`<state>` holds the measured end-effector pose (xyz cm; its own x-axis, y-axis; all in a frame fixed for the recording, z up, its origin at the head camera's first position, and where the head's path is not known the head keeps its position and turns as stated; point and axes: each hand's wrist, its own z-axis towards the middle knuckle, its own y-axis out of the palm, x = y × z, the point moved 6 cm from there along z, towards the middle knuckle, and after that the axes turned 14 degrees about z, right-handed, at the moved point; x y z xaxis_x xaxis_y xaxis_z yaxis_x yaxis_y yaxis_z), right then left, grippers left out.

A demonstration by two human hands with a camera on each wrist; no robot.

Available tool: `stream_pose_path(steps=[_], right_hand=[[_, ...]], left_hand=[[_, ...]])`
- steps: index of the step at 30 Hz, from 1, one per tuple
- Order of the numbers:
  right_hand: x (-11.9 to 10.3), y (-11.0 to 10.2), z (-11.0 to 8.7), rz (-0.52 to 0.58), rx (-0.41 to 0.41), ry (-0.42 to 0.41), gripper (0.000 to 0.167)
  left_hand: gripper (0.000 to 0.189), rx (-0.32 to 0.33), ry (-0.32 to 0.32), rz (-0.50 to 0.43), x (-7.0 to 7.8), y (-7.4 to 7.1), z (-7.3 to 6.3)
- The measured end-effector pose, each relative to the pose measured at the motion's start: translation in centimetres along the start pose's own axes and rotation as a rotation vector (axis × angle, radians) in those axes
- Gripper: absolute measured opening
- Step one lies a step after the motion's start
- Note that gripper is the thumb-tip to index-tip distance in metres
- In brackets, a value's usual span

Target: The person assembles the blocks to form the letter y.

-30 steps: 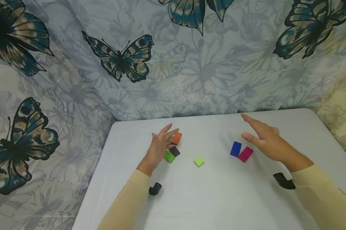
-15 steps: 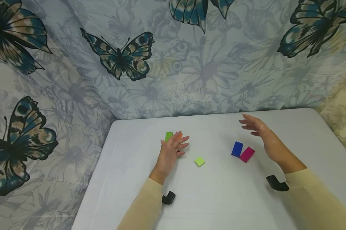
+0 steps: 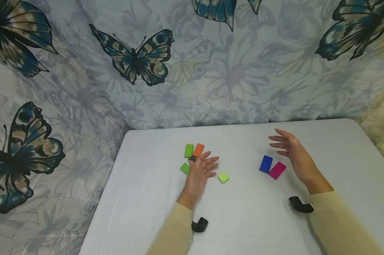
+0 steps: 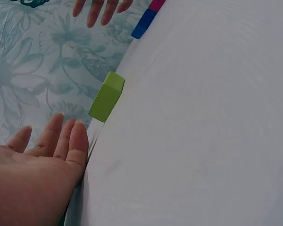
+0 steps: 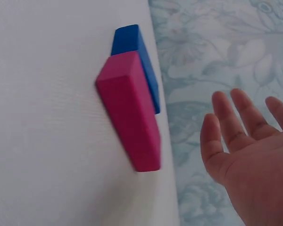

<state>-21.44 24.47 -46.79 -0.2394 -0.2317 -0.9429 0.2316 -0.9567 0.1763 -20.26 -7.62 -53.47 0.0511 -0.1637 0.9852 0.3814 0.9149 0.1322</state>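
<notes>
My left hand (image 3: 198,179), fingers spread and holding nothing, is over the table between the left block group and a lime green block (image 3: 223,177). Partly behind it lie a black block (image 3: 192,158) and a green block (image 3: 185,168). Just beyond are another green block (image 3: 188,150) and an orange block (image 3: 198,149). In the left wrist view the lime green block (image 4: 106,97) is ahead of the fingertips. My right hand (image 3: 295,156), fingers loosely extended with nothing in them, hovers right of a blue block (image 3: 266,164) and a magenta block (image 3: 277,170), which meet at a corner.
A white table (image 3: 243,212) carries all the blocks. Behind its far edge hangs a cloth (image 3: 233,78) printed with butterflies and flowers. Black curved pieces (image 3: 199,225) show at both wrists, beside the sleeves.
My left hand has moved right, off the left block group and toward the lime green block. My right hand has turned, its fingers now spread leftward. The blocks keep their arrangement.
</notes>
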Motion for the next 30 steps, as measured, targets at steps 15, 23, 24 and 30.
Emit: stream_pose_path(steps=[15,23,24,30], right_hand=[[5.4,-3.0,-1.7,-0.202,0.033,0.117,0.055],[6.0,-2.2,-1.4,-0.413,-0.018,0.23,0.075],[6.0,-2.2,-1.4,-0.427,-0.026,0.244,0.077],[6.3,-2.3,-1.6,-0.503,-0.082,0.268,0.089]], left_hand=[[0.056,-0.046,-0.035,0.506,-1.3,0.1,-0.3],[0.051,-0.036,-0.062,0.578,-0.9,-0.2,-0.5],[0.05,-0.037,-0.063,0.583,-0.9,-0.1,-0.5],[0.048,-0.04,-0.078,0.598,-1.0,0.1,-0.4]])
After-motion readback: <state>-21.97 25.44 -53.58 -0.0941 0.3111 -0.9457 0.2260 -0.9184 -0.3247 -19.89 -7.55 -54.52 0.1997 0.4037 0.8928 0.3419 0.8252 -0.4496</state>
